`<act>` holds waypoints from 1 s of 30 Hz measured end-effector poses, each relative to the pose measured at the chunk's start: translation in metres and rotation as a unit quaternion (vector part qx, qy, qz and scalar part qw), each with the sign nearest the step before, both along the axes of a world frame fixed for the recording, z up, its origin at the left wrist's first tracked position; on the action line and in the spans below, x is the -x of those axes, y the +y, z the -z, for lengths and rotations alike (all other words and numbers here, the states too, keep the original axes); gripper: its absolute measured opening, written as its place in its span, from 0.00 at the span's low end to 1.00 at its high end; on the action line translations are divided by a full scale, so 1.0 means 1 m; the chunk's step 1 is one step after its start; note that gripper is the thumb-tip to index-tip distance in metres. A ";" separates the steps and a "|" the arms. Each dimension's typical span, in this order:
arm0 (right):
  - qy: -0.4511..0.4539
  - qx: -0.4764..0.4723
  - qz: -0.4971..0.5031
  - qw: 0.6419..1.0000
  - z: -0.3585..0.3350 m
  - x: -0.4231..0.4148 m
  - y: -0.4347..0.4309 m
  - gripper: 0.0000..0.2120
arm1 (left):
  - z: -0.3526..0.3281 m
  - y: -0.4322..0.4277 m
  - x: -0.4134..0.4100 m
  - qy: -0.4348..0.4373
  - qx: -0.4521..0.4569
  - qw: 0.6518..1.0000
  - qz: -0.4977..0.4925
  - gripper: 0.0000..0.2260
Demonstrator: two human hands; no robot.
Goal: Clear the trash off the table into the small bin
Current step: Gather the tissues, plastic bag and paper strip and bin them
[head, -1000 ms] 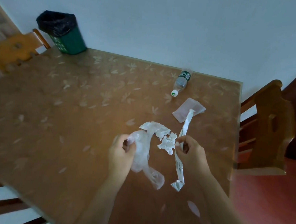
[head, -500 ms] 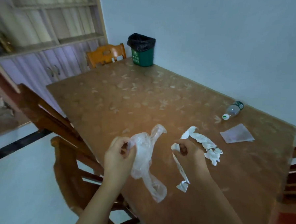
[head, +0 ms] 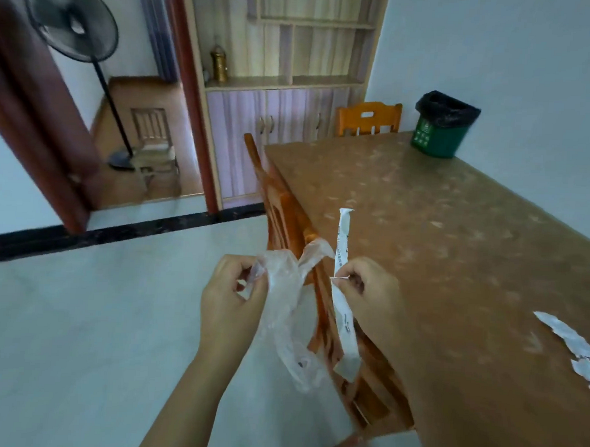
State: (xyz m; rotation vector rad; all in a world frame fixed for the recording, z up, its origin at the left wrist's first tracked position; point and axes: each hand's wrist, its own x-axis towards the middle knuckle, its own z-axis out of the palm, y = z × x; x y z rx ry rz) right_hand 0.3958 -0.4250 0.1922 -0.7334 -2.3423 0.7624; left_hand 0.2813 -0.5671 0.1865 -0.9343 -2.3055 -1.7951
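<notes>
Head view: the left grip [head: 235, 298] pinches a clear bag [head: 285, 291] over the floor. The right grip [head: 368, 292] pinches a paper strip [head: 343, 314]. Torn paper [head: 566, 338] lies on the surface [head: 439, 248], and the bin [head: 440, 137] stands at its far corner.

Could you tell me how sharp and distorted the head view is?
Head view: the wide lens slants the door frame; the torn paper at the right edge is smeared; the plastic bag and paper strip are fairly sharp; lighting is soft, without glare.
</notes>
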 end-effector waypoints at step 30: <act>-0.128 0.024 -0.139 0.982 0.075 0.436 0.081 0.05 | 0.076 0.023 0.392 -0.125 0.122 0.977 -0.122 0.07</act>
